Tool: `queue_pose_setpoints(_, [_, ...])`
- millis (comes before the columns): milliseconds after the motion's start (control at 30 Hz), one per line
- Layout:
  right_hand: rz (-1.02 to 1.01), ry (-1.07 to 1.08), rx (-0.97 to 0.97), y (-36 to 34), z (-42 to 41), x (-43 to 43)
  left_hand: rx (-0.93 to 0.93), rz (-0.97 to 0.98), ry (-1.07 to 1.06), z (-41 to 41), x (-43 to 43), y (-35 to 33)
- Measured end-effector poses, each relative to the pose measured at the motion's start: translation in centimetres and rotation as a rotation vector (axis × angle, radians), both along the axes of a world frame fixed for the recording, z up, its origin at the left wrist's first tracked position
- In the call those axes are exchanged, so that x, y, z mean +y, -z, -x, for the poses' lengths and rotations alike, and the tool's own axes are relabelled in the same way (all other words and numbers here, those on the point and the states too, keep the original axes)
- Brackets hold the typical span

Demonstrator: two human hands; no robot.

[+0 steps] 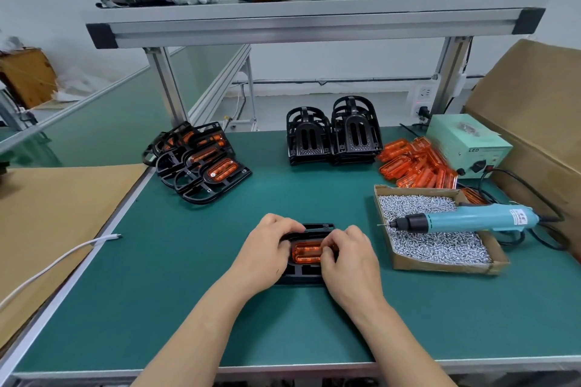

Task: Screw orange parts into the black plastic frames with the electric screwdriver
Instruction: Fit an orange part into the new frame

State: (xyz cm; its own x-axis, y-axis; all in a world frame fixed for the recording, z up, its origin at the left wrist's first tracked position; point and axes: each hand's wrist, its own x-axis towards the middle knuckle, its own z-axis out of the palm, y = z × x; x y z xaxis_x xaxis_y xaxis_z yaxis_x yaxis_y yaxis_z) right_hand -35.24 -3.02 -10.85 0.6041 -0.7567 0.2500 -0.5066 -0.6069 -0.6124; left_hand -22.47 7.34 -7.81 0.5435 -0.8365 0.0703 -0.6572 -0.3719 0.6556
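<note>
Fingers (283, 225) of left hand (267, 250) and right hand (350, 259) curl onto orange part (306, 253), pressing it into black frame (318, 227) flat on surface (188, 292), mid-front. Probably seating it so holes align. Electric screwdriver (465, 218) parked on screw box (440, 250), right side, easy reach.

Screwdriver (465, 218) on screw box (440, 265), right of frame (309, 276).

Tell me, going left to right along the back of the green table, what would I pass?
First the pile of black frames with orange parts fitted → stacks of empty black frames → heap of loose orange parts → pale green power box.
</note>
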Motion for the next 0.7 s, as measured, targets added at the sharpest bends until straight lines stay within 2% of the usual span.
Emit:
queue_pose_setpoints(133, [0.003, -0.019, 0.057, -0.3, 0.0, -0.3, -0.025, -0.048, -0.01, 0.5, -0.5, 0.2])
queue_pose_setpoints(200, [0.013, -0.037, -0.011, -0.3, 0.3, -0.2, -0.032, -0.042, -0.052, 0.7, -1.0, 0.4])
queue_pose_setpoints(267, [0.052, -0.022, -0.268, -0.6, 1.0, 0.1, -0.05, -0.048, -0.072, 0.8, -1.4, 0.5])
queue_pose_setpoints(367, [0.075, 0.162, -0.704, -2.0, 3.1, -1.0, -0.058, -0.062, -0.094, 0.9, -1.5, 0.4])
queue_pose_setpoints(467, [-0.265, 0.343, -0.99, -3.2, 5.1, -3.6, -0.037, -0.06, -0.09, 0.8, -1.5, 0.3])
queue_pose_setpoints(500, [-0.321, 0.349, -1.003, -3.5, 5.6, -3.9, -0.025, -0.06, -0.087, 0.8, -1.5, 0.2])
queue_pose_setpoints(567, [-0.303, 0.258, -0.926, -3.9, 6.1, -3.2, -0.009, -0.05, -0.088, 0.8, -1.5, -0.1])
queue_pose_setpoints(700, [-0.086, -0.082, -0.694, -3.7, 5.3, 1.1, -0.004, 0.004, -0.126, 0.8, -1.4, -0.8])
